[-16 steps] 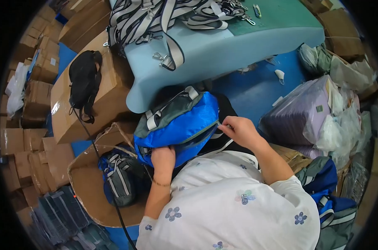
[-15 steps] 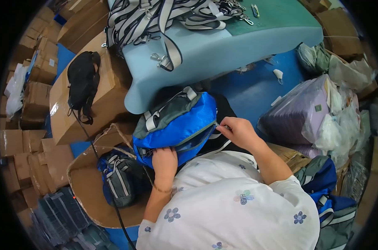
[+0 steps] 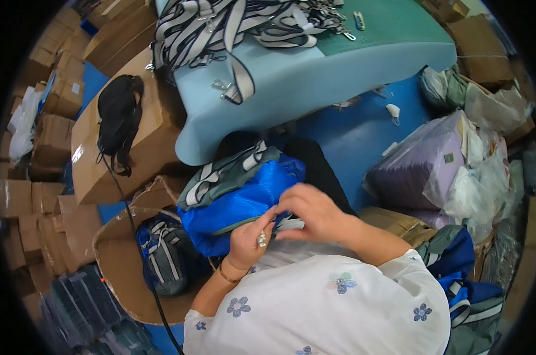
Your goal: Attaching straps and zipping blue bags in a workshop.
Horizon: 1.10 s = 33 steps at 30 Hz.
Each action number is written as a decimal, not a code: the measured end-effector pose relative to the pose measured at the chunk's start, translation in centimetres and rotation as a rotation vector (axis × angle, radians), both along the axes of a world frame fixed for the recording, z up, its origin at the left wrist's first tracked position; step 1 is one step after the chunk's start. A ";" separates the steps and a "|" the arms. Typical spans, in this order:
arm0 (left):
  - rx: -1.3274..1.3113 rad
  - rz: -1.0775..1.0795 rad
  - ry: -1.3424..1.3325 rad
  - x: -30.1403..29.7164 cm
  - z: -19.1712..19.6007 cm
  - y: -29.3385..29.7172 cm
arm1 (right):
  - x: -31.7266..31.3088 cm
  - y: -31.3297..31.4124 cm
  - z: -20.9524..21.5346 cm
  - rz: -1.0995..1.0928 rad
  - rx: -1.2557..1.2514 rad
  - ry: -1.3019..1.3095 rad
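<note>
My left hand (image 3: pixel 248 244) and right hand (image 3: pixel 320 216) meet at the near side of a bright-blue and grey fabric bag with pale webbing strips (image 3: pixel 244 198); the bag lies across my lap, in black trousers (image 3: pixel 324 168), below the near edge of the tabletop (image 3: pixel 315 74), which is covered in light blue and green. The left fingers are curled in on small, shiny, pale pieces (image 3: pixel 261 239) — too small for their kind to be told. The right fingers are bent, slightly blurred, their tips at the left thumb and forefinger; whether they pinch anything I cannot tell.

Surroundings: a heap of black-edged, pale webbing straps with silvery metal clips (image 3: pixel 185 23) covers the tabletop's left end, one loop lying toward its near edge. A slender yellow-green tool (image 3: pixel 359 21) lies on the green part. Left of my lap, an open brown cardboard carton (image 3: pixel 117 245) holds a second blue and grey bag (image 3: pixel 164 260); behind it, a black fabric pouch (image 3: pixel 119 115) lies on a closed brown carton (image 3: pixel 155 136). To the right — well apart from my hands — stands a plastic-wrapped purple stack (image 3: pixel 416 154).
</note>
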<state>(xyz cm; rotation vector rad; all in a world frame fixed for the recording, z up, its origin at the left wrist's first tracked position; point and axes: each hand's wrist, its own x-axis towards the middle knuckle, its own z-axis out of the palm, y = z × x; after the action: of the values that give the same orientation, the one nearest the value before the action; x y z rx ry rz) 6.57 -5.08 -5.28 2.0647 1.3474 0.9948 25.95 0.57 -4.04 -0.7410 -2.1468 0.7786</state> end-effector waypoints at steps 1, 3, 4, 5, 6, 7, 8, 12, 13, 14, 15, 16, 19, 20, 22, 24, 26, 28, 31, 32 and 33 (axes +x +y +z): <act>0.006 -0.004 -0.060 0.2 0.0 -0.2 | 0.3 0.7 -0.7 -0.007 0.066 -0.113; 0.031 -0.036 0.022 0.3 -0.2 -0.4 | -0.2 1.5 -2.0 0.043 0.142 -0.213; 0.082 -0.022 0.071 0.2 -0.4 -0.5 | -0.4 1.8 -2.6 0.070 0.202 -0.213; 0.110 -0.011 0.059 -0.4 -0.6 -0.7 | -0.3 2.0 -2.9 0.086 0.215 -0.204; 0.211 0.106 0.194 -1.4 -0.7 -0.9 | 0.1 2.3 -3.1 0.124 0.235 -0.248; 0.261 0.229 0.346 -2.7 -0.9 -1.2 | 0.7 2.5 -3.1 0.159 0.273 -0.251; 0.258 0.355 0.367 -4.6 -0.9 -1.6 | 1.5 2.9 -3.1 0.088 0.300 -0.205; 0.012 0.955 0.139 -12.6 -1.2 -3.1 | 5.0 4.2 -2.3 -0.023 0.224 -0.293; 0.010 0.884 0.004 -12.8 -2.3 -2.6 | 5.2 4.3 -2.1 -0.012 0.216 -0.294; -0.104 0.895 -0.177 -13.0 -3.1 -2.0 | 4.6 3.9 -2.2 -0.029 0.110 -0.382; -0.179 0.795 -0.559 -12.1 -3.7 -1.8 | 3.7 3.5 -2.3 -0.089 0.146 -0.321; -0.224 0.754 -0.480 -11.3 -4.0 -1.5 | 2.5 3.0 -2.4 -0.078 0.103 -0.264; -0.207 0.516 -0.624 -7.4 -2.9 -0.9 | -2.3 1.2 -3.3 0.114 0.087 -0.111; -0.175 0.491 -0.538 -6.0 -1.9 -1.4 | -3.6 0.7 -3.6 0.126 0.101 -0.152; -0.091 0.409 -0.179 -5.1 0.6 -1.2 | -4.4 0.7 -3.7 0.067 0.034 -0.260; 0.021 0.173 -0.288 -5.0 2.2 -0.3 | -3.1 1.6 -3.1 -0.056 -0.045 -0.244; 0.099 0.088 -0.409 -5.1 2.2 1.0 | -0.5 3.0 -1.3 -0.286 -0.062 -0.153; 0.236 0.261 -0.491 -5.6 1.8 1.7 | 3.4 3.2 2.0 -0.511 -0.036 -0.016; 0.156 0.310 -0.360 -6.0 1.0 2.7 | 10.7 -0.2 10.2 -0.765 0.171 0.104; 0.161 0.276 -0.393 -5.5 0.3 3.4 | 12.9 -2.0 13.6 -0.850 0.333 0.131; 0.139 0.224 -0.327 -5.2 -0.2 3.9 | 15.0 -4.3 17.5 -0.963 0.526 0.004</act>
<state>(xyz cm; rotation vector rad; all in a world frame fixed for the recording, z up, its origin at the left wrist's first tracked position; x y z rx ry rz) 1.41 -1.15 -5.46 1.7694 1.3856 1.4874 40.97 -3.71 13.47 -1.2845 -1.5686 -0.2773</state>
